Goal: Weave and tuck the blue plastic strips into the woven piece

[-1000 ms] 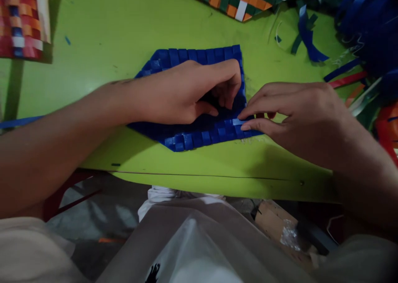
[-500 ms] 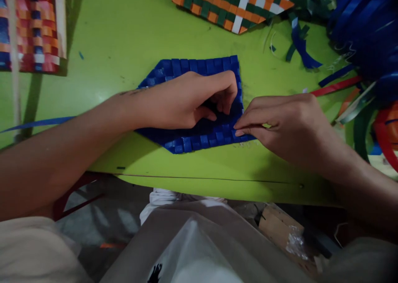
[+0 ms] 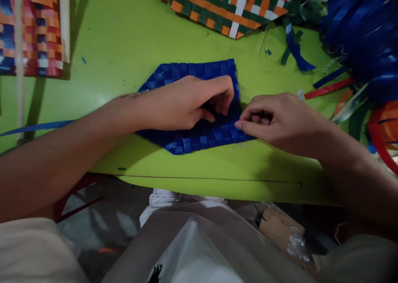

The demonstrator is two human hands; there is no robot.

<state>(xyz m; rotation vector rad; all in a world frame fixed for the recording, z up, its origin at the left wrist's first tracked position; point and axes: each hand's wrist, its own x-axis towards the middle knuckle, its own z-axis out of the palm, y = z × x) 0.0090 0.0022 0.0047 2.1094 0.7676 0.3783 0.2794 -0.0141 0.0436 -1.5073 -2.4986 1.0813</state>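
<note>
A blue mat woven from flat plastic strips (image 3: pixel 202 141) lies in front of me, pointed at its left end and straight along its right edge. My left hand (image 3: pixel 202 98) rests across its middle with curled fingers, their tips pressing it down; the hand and forearm hide much of the weave. At the lower right corner, the thumb and index finger of my right hand (image 3: pixel 270 121) pinch at a blue strip (image 3: pixel 249 137) that sticks out past the edge. The exact fold under those fingertips is hidden.
The green table (image 3: pixel 102 46) ends just below the mat. Behind it lies an orange, green and white woven piece (image 3: pixel 214 9). A red and orange weave (image 3: pixel 34 34) with pale sticks is at far left; a blue strip bundle (image 3: pixel 357 34) and loose scraps at right.
My right hand has opened up its curl slightly, its fingers shifting at the mat's lower right corner. My left hand stays in place on the mat. The view has shifted a little.
</note>
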